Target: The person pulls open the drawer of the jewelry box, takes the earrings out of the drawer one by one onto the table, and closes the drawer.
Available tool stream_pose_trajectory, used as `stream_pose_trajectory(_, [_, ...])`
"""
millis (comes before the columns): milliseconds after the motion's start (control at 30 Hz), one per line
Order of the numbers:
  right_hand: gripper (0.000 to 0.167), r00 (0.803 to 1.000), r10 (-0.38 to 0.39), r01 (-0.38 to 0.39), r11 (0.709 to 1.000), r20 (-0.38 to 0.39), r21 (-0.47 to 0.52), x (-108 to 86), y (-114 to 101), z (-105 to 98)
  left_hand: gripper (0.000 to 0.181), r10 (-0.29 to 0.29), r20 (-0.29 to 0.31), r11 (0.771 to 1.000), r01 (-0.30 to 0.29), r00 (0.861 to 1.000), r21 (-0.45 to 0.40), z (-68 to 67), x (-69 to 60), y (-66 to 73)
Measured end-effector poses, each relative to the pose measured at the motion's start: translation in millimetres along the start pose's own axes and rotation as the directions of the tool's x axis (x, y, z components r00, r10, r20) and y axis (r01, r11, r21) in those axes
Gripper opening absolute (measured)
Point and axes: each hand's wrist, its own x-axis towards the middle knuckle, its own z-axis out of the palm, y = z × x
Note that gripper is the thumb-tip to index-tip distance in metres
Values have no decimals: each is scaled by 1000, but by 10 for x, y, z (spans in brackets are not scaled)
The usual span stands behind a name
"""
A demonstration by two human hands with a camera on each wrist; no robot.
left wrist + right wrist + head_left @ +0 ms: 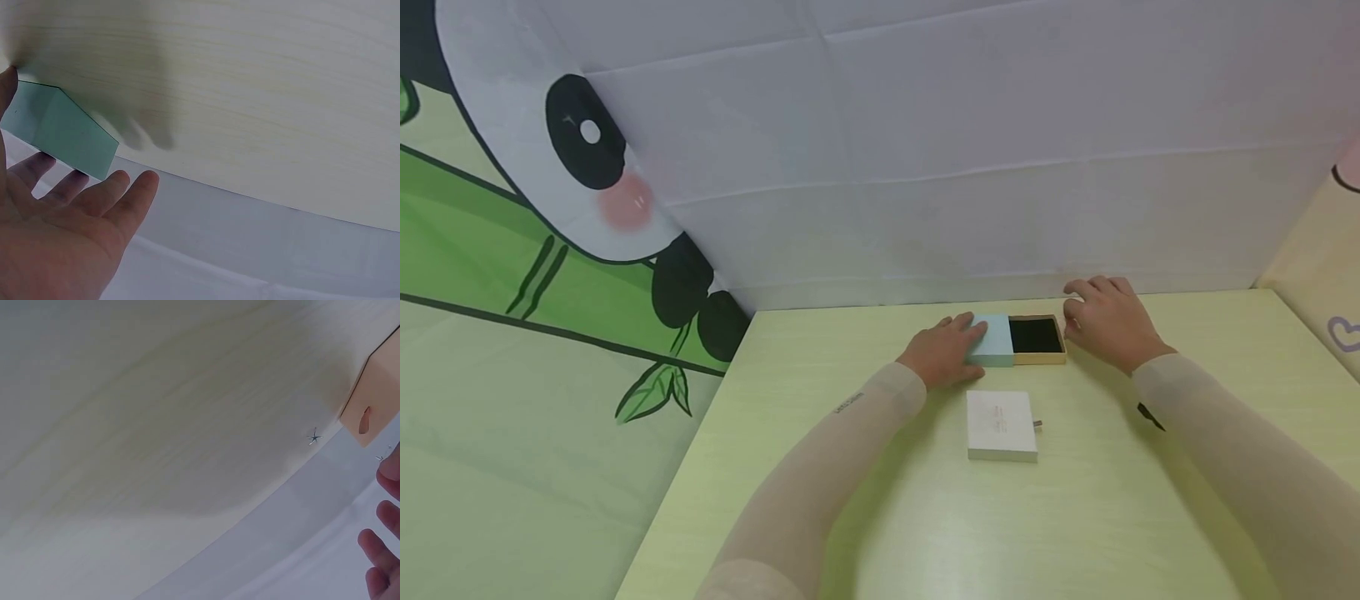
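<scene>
Blue box (997, 339) sits on the table (1105, 508), clamped by the left hand (942, 352), probably to steady it, its drawer (1040, 359) jutting toward three o'clock. Off the drawer's end, the right hand (1108, 327) holds nothing, fingers loosely apart; a white box (1001, 423) lies at six o'clock.

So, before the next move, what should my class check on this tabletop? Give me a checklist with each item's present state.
1. Left hand on the blue cover: ok, it touches the cover's left part.
2. Tray open: ok, it sticks out to the right, dark inside showing.
3. Right hand near the tray's outer end: ok, just beyond it.
4. Star-shaped piece secured: cannot tell; no link to the fingers is visible.
5. White box out of the way: ok, nearer the person, apart from the cover.
6. Black item identified: cannot tell, the right sleeve partly hides it.
</scene>
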Motion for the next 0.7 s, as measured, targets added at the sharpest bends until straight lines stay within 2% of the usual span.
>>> stream_pose_trajectory(267, [4, 999, -13, 13, 1000, -40, -5, -44, 30, -24, 86, 2, -13, 1000, -2, 1000, 3, -20, -41, 15])
stream_pose_trajectory(700, [8, 1000, 8, -8, 1000, 5, -7, -114, 85, -42, 88, 8, -4, 1000, -8, 1000, -8, 2, -24, -16])
